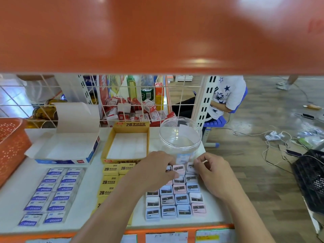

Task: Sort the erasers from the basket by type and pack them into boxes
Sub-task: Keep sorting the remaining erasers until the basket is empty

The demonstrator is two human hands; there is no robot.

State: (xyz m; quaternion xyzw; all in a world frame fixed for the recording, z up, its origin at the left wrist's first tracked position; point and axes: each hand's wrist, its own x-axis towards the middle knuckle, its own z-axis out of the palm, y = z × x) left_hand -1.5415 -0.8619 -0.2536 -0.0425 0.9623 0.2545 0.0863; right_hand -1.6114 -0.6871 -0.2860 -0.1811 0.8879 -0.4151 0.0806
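Stock laid out on a white shelf surface (84, 195) with an orange front edge.

- Orange perforated plastic basket (12, 146): placed at the far left edge of the shelf.
- Open white-and-blue cardboard box (66, 149): set at the back left, lid flap raised, white interior exposed.
- Open yellow cardboard box (126, 130) printed "2B": set just to the right of the first box.
- Clear round plastic jar (180, 135): open-topped, stood to the right of the yellow box.
- Blue-and-white wrapped erasers (52, 193) marked "ERASER": laid flat in two columns in front of the blue box.
- Yellow wrapped erasers (109, 181) marked "2B": ranged in front of the yellow box, partly hidden by the left forearm.
- Small pastel pink and blue square pieces (177, 199), each fitted with a metal blade: packed in a close grid in front of the jar.
- Left hand (157, 171): fingers curled down over the grid's top-left corner, thumb laid against a pink piece; whether one is gripped cannot be told.
- Right hand (212, 174): fingers drawn narrow at the grid's top-right corner; a hold cannot be told.
- Red-and-white small cartons (133, 109): heaped behind the wire mesh.
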